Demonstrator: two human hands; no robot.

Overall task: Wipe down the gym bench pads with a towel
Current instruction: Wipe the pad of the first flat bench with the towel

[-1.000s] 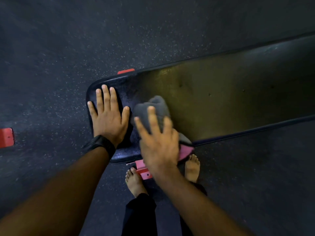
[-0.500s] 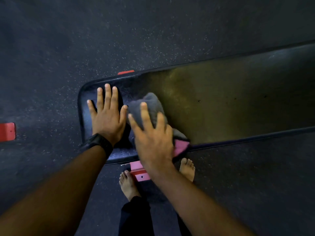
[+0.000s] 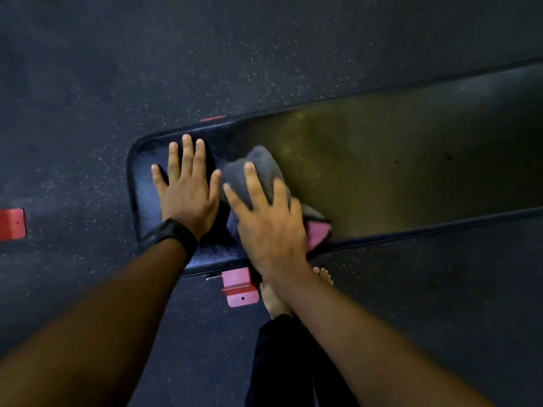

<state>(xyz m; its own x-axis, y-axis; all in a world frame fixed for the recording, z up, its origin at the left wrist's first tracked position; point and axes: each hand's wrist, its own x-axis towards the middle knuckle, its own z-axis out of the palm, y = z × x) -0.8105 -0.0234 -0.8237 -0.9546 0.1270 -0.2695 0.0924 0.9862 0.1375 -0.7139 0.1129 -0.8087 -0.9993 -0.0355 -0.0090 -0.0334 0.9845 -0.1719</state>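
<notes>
A long dark bench pad [image 3: 382,165] runs from the middle of the view to the right edge. My left hand [image 3: 188,189] lies flat on its left end, fingers spread, with a black watch on the wrist. My right hand [image 3: 267,221] presses a grey towel [image 3: 261,165] with a pink underside onto the pad just right of the left hand. The fingers are spread over the cloth, and part of the towel is hidden beneath the palm.
Dark speckled rubber floor [image 3: 264,54] surrounds the bench. A red frame foot [image 3: 239,287] sticks out under the pad's near edge, and another red piece [image 3: 11,224] lies at the far left. My bare feet [image 3: 276,301] stand close to the near edge.
My right hand has slid the towel slightly away from the near edge of the pad. The left hand stays flat on the pad's end. The camera has shifted a little.
</notes>
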